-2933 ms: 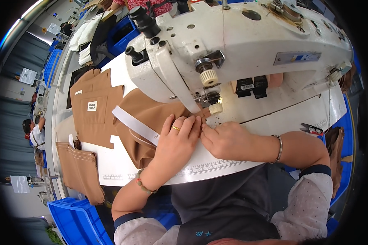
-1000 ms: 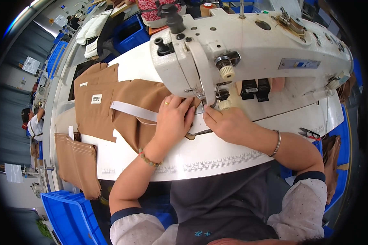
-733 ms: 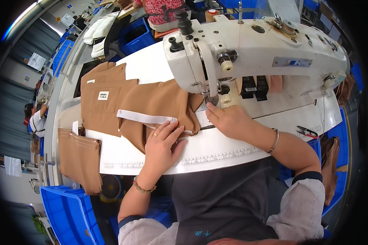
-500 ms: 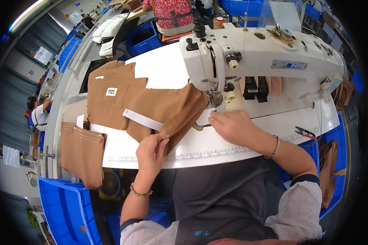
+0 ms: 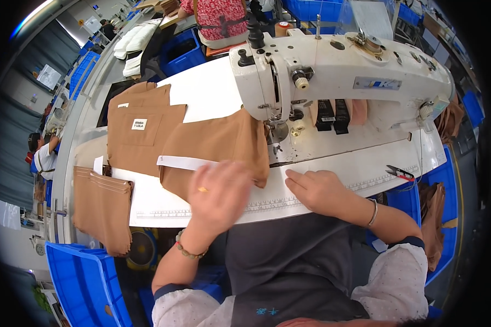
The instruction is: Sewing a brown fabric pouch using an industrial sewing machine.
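A brown fabric piece (image 5: 210, 136) with a white strip (image 5: 186, 163) across its near part lies on the white sewing table, its right edge close to the needle area of the white sewing machine (image 5: 343, 68). Over its near right part is my left hand (image 5: 221, 196), smeared by motion, so its fingers and any hold on the cloth cannot be made out. My right hand (image 5: 319, 191) rests on the table right of the fabric, fingers loosely bent and slightly apart, with nothing visible in them. Another brown piece with a label patch (image 5: 139, 124) lies to the left, partly overlapped.
A stack of folded brown pieces (image 5: 102, 207) hangs over the table's left front edge. Red-and-black thread snips (image 5: 400, 173) lie near the right front edge, beside a printed ruler strip (image 5: 360, 185). Blue bins (image 5: 82, 272) stand below. A person in red (image 5: 221, 19) sits beyond the table.
My left hand has moved right across the fabric. My right hand has drawn back from the needle area toward the front edge. The fabric's raised right part now lies flatter.
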The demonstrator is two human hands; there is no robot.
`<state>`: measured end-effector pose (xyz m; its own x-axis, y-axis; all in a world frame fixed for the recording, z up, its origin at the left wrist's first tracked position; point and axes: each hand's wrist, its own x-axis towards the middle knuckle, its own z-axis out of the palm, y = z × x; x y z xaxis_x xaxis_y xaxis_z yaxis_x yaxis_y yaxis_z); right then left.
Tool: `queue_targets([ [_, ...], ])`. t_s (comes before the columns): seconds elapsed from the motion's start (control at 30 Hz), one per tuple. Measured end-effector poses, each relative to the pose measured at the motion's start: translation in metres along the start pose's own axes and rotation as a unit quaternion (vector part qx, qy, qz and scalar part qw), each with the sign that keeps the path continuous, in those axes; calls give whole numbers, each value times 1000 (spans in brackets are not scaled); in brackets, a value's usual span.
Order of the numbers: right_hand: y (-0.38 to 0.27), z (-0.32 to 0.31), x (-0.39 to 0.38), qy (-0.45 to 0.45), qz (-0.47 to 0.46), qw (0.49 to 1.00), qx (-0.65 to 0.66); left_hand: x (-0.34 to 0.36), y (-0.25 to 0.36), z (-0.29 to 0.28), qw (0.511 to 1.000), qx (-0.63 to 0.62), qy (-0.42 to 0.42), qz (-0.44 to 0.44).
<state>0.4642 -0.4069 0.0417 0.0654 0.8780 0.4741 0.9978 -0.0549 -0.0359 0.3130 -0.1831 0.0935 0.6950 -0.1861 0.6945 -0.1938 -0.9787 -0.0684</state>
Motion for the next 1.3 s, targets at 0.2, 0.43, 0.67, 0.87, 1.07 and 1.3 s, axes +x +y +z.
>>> queue_targets([
  [0.2, 13, -34, -29, 39, 75, 996, -31, 33, -14, 78, 988, 18, -154, -27],
  [0.43, 134, -147, -152, 295, 378, 862, -166, 27, -38, 97, 980, -23, -181, -78],
  [0.67, 343, -227, -246, 492, 503, 711, -12, 23, -39, 103, 977, 12, -201, -69],
  [0.87, 401, -287, -207, 338, 541, 769, -36, 6, -67, 68, 963, 63, -233, -121],
  [1.07, 390, -263, -214, 402, 488, 775, -11, -20, -84, 40, 961, 67, -222, -152],
  [1.3, 352, -262, -222, 392, 482, 770, -144, -24, -85, 36, 957, 58, -239, -154],
])
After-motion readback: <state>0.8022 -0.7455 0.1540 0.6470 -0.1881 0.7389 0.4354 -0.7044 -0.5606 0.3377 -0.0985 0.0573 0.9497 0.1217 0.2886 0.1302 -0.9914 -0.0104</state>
